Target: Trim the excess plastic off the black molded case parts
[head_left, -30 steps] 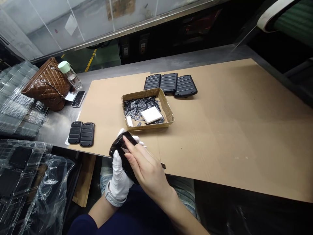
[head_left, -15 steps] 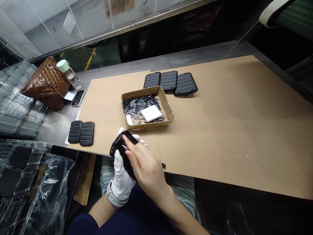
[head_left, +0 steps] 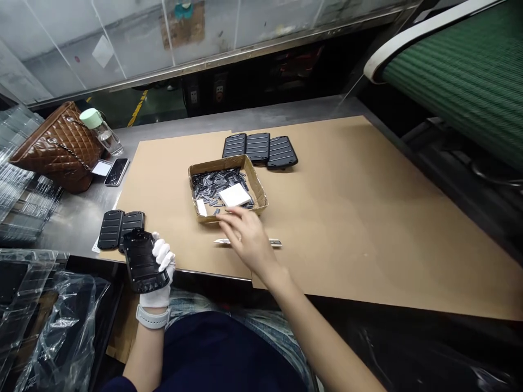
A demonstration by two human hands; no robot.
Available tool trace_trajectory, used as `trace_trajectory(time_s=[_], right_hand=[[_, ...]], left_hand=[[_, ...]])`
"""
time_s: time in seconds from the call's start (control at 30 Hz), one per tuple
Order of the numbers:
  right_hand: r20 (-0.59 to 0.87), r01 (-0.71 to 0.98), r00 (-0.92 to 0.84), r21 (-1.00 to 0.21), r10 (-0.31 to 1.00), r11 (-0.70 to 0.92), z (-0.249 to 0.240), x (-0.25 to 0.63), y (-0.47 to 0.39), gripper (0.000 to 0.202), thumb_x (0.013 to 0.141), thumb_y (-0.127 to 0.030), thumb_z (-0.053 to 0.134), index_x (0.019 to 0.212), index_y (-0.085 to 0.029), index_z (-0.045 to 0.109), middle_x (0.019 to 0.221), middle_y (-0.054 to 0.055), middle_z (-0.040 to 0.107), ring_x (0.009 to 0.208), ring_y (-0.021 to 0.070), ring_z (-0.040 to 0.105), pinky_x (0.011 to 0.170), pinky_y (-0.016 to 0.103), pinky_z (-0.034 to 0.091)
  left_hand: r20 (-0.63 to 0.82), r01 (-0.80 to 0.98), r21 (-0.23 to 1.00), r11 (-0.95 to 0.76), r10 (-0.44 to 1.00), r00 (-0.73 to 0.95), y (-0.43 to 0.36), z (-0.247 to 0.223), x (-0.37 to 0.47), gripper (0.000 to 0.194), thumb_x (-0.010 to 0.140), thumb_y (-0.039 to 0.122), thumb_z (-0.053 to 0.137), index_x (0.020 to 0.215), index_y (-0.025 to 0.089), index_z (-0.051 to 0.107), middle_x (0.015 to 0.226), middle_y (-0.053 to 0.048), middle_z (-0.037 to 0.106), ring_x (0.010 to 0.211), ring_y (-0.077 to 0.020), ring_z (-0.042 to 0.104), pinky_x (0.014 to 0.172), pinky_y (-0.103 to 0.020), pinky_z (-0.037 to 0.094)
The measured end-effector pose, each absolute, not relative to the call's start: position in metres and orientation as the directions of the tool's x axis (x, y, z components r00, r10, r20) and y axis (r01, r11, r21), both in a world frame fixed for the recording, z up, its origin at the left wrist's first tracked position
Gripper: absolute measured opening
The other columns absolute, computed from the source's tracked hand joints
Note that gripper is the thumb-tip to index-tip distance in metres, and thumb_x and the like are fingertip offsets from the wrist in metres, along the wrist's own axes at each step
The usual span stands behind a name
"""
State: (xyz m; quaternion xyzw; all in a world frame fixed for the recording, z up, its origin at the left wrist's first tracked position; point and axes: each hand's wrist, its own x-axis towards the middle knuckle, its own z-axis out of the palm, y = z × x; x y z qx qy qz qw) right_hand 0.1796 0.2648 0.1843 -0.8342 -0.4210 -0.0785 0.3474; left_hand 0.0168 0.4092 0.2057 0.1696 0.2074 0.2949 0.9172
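Note:
My left hand [head_left: 163, 267], in a white glove, grips a black ribbed tray-like part [head_left: 144, 261] by its right side, its hollow face turned up. My bare right hand [head_left: 245, 237] hovers at the front edge of a cardboard box [head_left: 261, 206], thumb and fingers drawn near each other; whether a small piece is between them is too small to tell. Inside the box lie many small dark strips [head_left: 208, 185] and a white block [head_left: 235, 195]. A slim knife-like tool [head_left: 275, 243] rests on the cardboard sheet, partly behind my right hand.
Three black ribbed parts [head_left: 257, 148] lie behind the box, and two more [head_left: 110, 230] at the left. A brown bag [head_left: 61, 147], a bottle [head_left: 107, 136] and a phone [head_left: 116, 172] stand or lie far left. Plastic wrapping [head_left: 69, 321] hangs lower left; a green belt [head_left: 453, 71] is upper right.
My hands have parted. The left has moved left with the black part; the right has left it and reached to the box. The tool is now more visible, and the view has shifted right.

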Motion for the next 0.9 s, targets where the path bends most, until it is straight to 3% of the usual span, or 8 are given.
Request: trace_trajectory(time_s=[0.07,0.17,0.23,0.33,0.47,0.67,0.8,0.9], right_hand=[[0.300,0.682,0.716,-0.491,0.631,-0.541,0.197,0.207,0.282,0.028,0.092,-0.032,0.050,0.111,-0.017,0.063,0.122,0.016,0.059,0.117,0.0279,0.053,0.099,0.044,0.040],[0.012,0.527,0.823,-0.389,0.568,-0.755,0.210,0.243,0.304,0.049,0.076,-0.032,0.069,0.114,-0.005,0.056,0.116,0.025,0.060,0.112,0.0382,0.054,0.094,0.051,0.041],[-0.040,0.507,0.830,-0.360,0.556,-0.783,0.213,0.254,0.308,0.050,0.071,-0.027,0.071,0.111,-0.002,0.055,0.110,0.027,0.061,0.107,0.0395,0.057,0.092,0.052,0.042],[0.036,0.568,0.784,-0.445,0.620,-0.693,0.215,0.246,0.295,0.041,0.078,-0.028,0.062,0.114,-0.011,0.051,0.118,0.021,0.058,0.110,0.0332,0.056,0.092,0.046,0.045],[0.217,0.794,0.476,-0.524,0.852,-0.310,0.227,0.215,0.264,0.029,0.080,-0.033,0.058,0.106,-0.019,0.055,0.129,0.017,0.050,0.122,0.0330,0.048,0.096,0.048,0.045],[0.486,0.815,0.251,-0.573,0.837,0.088,0.228,0.180,0.271,0.067,0.084,-0.048,0.061,0.138,-0.022,0.033,0.132,0.016,0.049,0.125,0.0271,0.048,0.102,0.044,0.044],[0.552,0.786,0.340,-0.611,0.761,0.092,0.216,0.161,0.290,0.057,0.094,-0.058,0.030,0.137,-0.020,0.036,0.121,0.015,0.061,0.114,0.0265,0.056,0.095,0.046,0.047],[0.590,0.861,0.200,-0.486,0.783,0.147,0.219,0.149,0.297,0.054,0.096,-0.051,0.030,0.134,-0.014,0.042,0.110,0.015,0.066,0.106,0.0274,0.058,0.095,0.048,0.045]], left_hand=[[-0.293,-0.394,0.613,0.685,0.660,0.692,0.407,0.201,0.017,0.034,0.098,0.026,0.036,0.079,0.017,0.063,0.054,0.005,0.051,0.041,-0.0036,0.047,0.039,-0.010,0.041],[-0.260,-0.286,0.823,0.490,0.774,0.577,0.398,0.199,0.023,0.010,0.086,0.029,0.061,0.092,0.023,0.067,0.077,0.004,0.067,0.070,-0.0075,0.064,0.068,-0.016,0.054],[-0.156,-0.159,0.946,0.283,0.825,0.544,0.396,0.197,0.027,0.023,0.074,0.026,0.074,0.096,0.022,0.068,0.088,0.002,0.070,0.081,-0.0110,0.065,0.078,-0.020,0.053],[0.049,0.108,0.983,-0.148,0.783,0.621,0.400,0.191,0.028,0.025,0.073,0.033,0.074,0.093,0.018,0.069,0.086,-0.002,0.069,0.077,-0.0151,0.064,0.079,-0.027,0.052],[0.169,0.162,0.897,-0.412,0.655,0.736,0.405,0.189,0.023,0.020,0.081,0.037,0.064,0.088,0.019,0.069,0.074,-0.001,0.065,0.065,-0.0140,0.061,0.067,-0.027,0.051],[0.186,0.037,0.913,-0.407,0.494,0.850,0.390,0.202,0.030,0.019,0.082,0.035,0.062,0.090,0.020,0.070,0.080,-0.005,0.071,0.069,-0.0163,0.065,0.070,-0.028,0.053],[0.060,0.093,0.954,-0.285,0.484,0.873,0.384,0.200,0.031,0.020,0.085,0.036,0.059,0.090,0.019,0.069,0.081,-0.004,0.070,0.071,-0.0163,0.064,0.072,-0.029,0.053],[0.026,0.086,0.975,-0.203,0.495,0.869,0.387,0.191,0.028,0.018,0.082,0.036,0.063,0.089,0.020,0.069,0.085,-0.005,0.070,0.079,-0.0184,0.064,0.076,-0.031,0.053]])
